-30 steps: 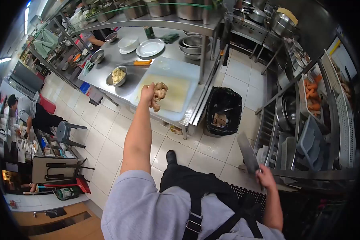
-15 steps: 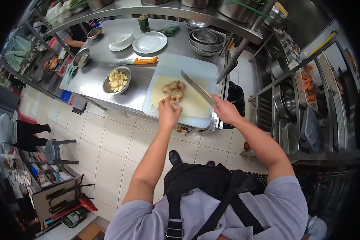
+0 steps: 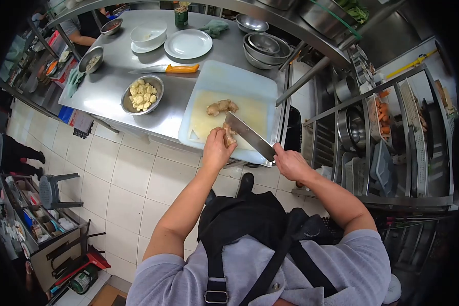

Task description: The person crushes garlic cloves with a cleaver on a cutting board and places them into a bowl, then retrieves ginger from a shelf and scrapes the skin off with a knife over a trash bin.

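My left hand [image 3: 218, 149] is closed on a knobbly piece of ginger [image 3: 230, 136] over the pale cutting board [image 3: 204, 117]. My right hand [image 3: 292, 163] grips the handle of a wide-bladed cleaver [image 3: 251, 137], whose far end lies against the upper part of that ginger. Another ginger root [image 3: 222, 106] rests on the board just beyond. Left of the board stands a metal bowl [image 3: 158, 91] of peeled yellowish pieces [image 3: 143, 95]. An orange-handled knife [image 3: 182, 68] lies on the steel table behind it.
White plate [image 3: 188, 44], white bowl [image 3: 149, 34] and green can [image 3: 181, 16] stand at the back of the steel table [image 3: 107, 86]. Nested metal bowls [image 3: 260, 64] sit right of them. An overhead shelf [image 3: 311, 38] and its post border the board. A person's arm [image 3: 81, 38] shows far left.
The cleaver has swung lower and now meets the ginger under my left hand, its broad side more visible. That ginger has been drawn nearer me, apart from the other root. The view has shifted slightly.
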Demonstrator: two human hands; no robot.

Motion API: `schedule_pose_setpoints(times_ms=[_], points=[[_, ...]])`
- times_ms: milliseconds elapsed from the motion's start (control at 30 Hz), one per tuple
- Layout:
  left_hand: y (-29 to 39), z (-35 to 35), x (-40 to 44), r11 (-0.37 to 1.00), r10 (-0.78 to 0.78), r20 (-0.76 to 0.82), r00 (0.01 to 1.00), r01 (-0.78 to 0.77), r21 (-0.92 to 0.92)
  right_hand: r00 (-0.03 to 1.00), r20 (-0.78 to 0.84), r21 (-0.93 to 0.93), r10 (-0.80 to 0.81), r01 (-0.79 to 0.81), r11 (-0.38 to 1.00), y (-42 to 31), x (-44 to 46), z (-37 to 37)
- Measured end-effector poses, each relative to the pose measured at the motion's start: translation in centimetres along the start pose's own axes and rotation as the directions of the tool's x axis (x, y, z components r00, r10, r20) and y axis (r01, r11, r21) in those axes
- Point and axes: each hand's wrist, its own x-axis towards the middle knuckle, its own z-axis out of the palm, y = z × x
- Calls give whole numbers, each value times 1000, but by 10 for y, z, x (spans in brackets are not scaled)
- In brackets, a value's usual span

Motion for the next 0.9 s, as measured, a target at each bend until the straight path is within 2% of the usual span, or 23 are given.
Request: schedule_pose_setpoints(times_ms=[233,333,400,467,533,567,600,633,667,733,767,833,867,900], points=[[1,11,-6,999,-34,-49,998,34,-16,988,145,34,-55,50,998,2,36,-2],[8,9,-7,998,-56,-64,996,56,-9,987,90,86,-131,123,989,9,64,16],[14,9,-11,999,-38,-43,998,38,-7,991,100,129,-94,81,988,10,61,9],[12,13,-7,995,-94,-6,996,94,17,969,222,158,-107,72,985,17,59,-15],[16,16,-8,988,-155,8,988,155,15,976,197,188,-92,54,981,51,54,-21],[17,17,-9,990,-142,18,990,142,16,983,121,294,-140,99,951,71,51,-24],[21,16,-7,977,-211,14,977,210,26,982,41,391,-186,155,907,85,52,-29],[24,17,-5,959,-281,9,960,280,38,990,71,470,-119,72,880,89,53,-44],[27,18,-2,960,-277,15,961,276,49,993,40,510,-109,74,857,106,66,-34],[41,17,6,915,-358,68,931,336,223,982,185,792,-38,-126,598,120,98,-32],[43,20,9,897,-381,67,922,351,269,983,179,799,-47,-117,590,127,117,-23],[54,23,18,860,-423,56,904,382,339,969,227,925,-96,-184,333,137,160,3],[58,23,20,817,-474,46,879,419,397,962,263,928,-71,-233,290,137,178,15],[46,24,19,802,-484,29,875,430,415,970,235,922,-66,-201,331,136,194,27]])
